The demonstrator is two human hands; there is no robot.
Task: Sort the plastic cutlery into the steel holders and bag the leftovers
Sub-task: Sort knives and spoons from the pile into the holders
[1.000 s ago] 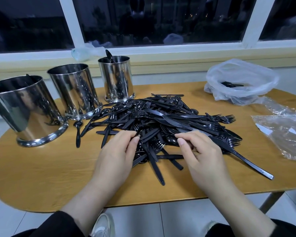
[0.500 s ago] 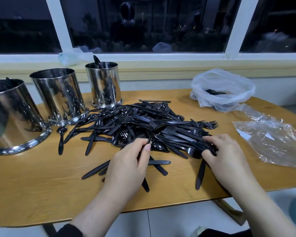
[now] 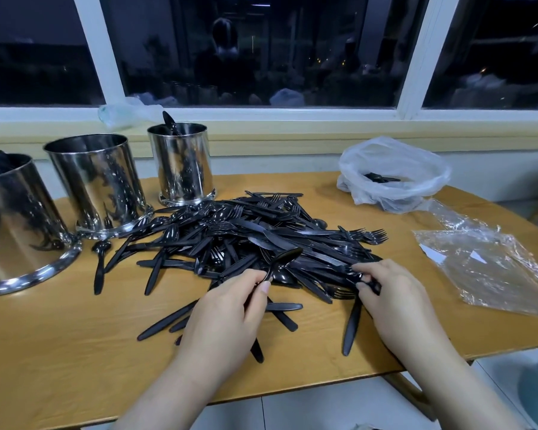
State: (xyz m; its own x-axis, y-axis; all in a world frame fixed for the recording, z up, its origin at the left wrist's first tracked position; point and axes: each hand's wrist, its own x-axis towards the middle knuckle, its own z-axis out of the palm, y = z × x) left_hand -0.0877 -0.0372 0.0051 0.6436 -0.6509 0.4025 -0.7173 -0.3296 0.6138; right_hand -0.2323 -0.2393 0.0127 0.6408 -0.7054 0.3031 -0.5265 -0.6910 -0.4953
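Observation:
A heap of black plastic cutlery [image 3: 249, 240] lies mid-table. My left hand [image 3: 227, 318] pinches the handle of a black spoon [image 3: 284, 259], whose bowl points up and away over the heap's near edge. My right hand [image 3: 398, 302] grips a few black pieces [image 3: 368, 282] at the heap's right near corner. Three steel holders stand at the left: a near one [image 3: 16, 225], a middle one [image 3: 97, 184] and a far one [image 3: 180, 162] with a black spoon sticking out. A white plastic bag [image 3: 392, 172] at the back right holds some cutlery.
A crumpled clear plastic bag [image 3: 491, 268] lies flat at the table's right. A few loose knives [image 3: 165, 321] lie near the front edge of the wooden table [image 3: 59, 352]. A window sill and dark windows run behind the table.
My left hand has lifted a spoon out of the heap. My right hand moved to the heap's right corner and took hold of pieces there. The camera tilted up.

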